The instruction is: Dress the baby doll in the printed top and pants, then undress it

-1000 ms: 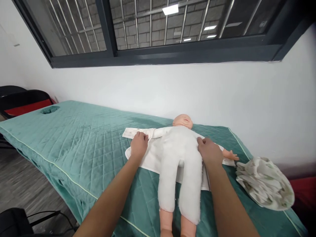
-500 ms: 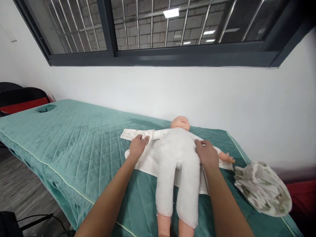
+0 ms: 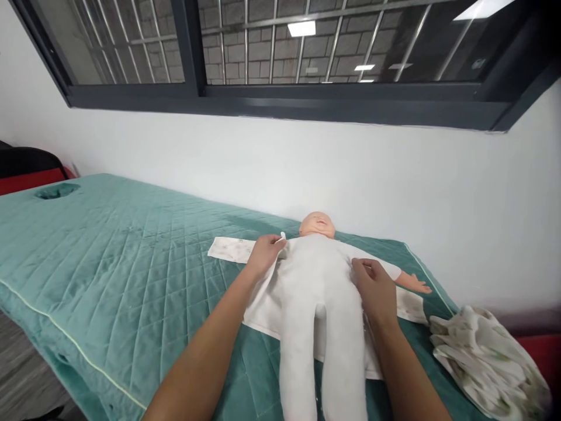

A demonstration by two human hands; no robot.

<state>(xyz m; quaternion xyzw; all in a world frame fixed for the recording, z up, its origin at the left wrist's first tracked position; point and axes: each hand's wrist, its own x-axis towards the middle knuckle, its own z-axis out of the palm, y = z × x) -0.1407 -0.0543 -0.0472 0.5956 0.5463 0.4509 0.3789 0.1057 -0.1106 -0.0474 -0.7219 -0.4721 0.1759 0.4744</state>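
Observation:
A baby doll (image 3: 322,280) with a white cloth body lies on its back, head toward the wall. Spread beneath it is a white baby shirt (image 3: 263,313) with its front open. One printed sleeve (image 3: 228,248) stretches out to the left; the other sleeve (image 3: 411,304) lies under the doll's bare forearm (image 3: 412,283) on the right. My left hand (image 3: 265,254) pinches the shirt's edge beside the doll's shoulder, lifting it off the bed. My right hand (image 3: 375,289) rests at the doll's opposite side, fingers curled; whatever they grip is hidden.
A green quilted cover (image 3: 144,251) drapes the bed, which has a face hole (image 3: 56,190) at the far left. Crumpled white patterned cloth (image 3: 486,356) sits on the right. Behind are a white wall (image 3: 210,158) and a barred window (image 3: 280,52).
My left hand has moved up and right toward the doll's shoulder, bringing the shirt edge with it. My right hand stays by the doll's side. The camera view has shifted slightly.

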